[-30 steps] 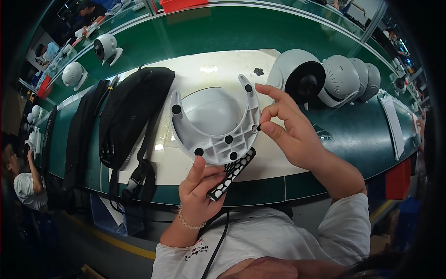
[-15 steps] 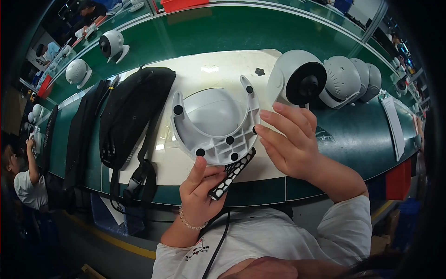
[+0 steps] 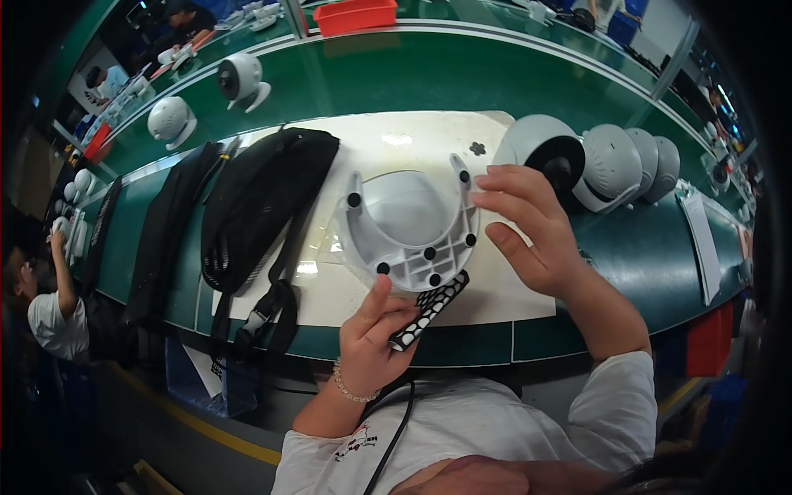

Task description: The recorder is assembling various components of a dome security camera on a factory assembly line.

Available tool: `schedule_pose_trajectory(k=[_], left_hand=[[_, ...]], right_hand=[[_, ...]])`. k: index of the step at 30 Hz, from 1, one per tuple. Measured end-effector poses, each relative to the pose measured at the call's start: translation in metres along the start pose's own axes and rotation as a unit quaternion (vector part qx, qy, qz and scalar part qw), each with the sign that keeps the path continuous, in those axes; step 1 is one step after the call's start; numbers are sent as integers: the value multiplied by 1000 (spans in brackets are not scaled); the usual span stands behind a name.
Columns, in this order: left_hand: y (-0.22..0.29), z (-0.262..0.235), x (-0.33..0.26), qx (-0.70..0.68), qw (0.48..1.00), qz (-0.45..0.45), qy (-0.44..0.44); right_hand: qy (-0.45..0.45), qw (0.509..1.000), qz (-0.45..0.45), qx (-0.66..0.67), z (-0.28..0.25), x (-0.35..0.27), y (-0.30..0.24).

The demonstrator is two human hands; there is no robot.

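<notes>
A white camera unit [image 3: 404, 210] lies on the pale mat, its curved, ribbed base [image 3: 406, 269] facing up. Several round black pads sit on that base, including one near each prong tip. My left hand [image 3: 368, 334] is closed around a black sheet with rows of white round spots [image 3: 429, 311], just below the base. Its thumb tip is at the pad on the base's lower left. To the right, my right hand [image 3: 536, 235] is open with fingers spread, its fingertips close to the right prong. Nothing shows between those fingers.
Several white cameras [image 3: 610, 169] stand in a row at the right, beside a stack of white sheets [image 3: 700, 243]. A black bag [image 3: 268, 202] lies left of the mat [image 3: 487, 309]. Two more cameras [image 3: 239, 81] stand farther back left, and a red bin [image 3: 355, 15] beyond.
My right hand has come off the pad at the base's right side and moved up beside the prong, fingers spreading. My left hand keeps the sheet. The whole view has shifted slightly.
</notes>
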State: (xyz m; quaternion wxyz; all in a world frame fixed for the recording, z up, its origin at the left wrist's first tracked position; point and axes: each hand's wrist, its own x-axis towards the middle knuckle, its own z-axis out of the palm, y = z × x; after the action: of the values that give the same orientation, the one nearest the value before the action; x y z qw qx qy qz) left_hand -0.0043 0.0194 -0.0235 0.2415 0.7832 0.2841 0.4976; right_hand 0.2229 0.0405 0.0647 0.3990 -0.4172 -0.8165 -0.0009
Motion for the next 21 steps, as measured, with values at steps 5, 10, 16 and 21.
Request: schedule_pose_trajectory(k=[5,10,16,21], left_hand=[[2,-2,-2,-36,999,17,28],[2,-18,-4,-69,996,-13,52],[0,-40,-7,-119,989,-63,56],[-3,-61,-15,-141,988,-57,42]], right_hand=[[-89,987,-62,-114,-11,52,-12],[-215,926,298,90,-2,86,15],[-349,804,360,318,-7,71,-3],[-326,780,410,341,-10,71,-22]])
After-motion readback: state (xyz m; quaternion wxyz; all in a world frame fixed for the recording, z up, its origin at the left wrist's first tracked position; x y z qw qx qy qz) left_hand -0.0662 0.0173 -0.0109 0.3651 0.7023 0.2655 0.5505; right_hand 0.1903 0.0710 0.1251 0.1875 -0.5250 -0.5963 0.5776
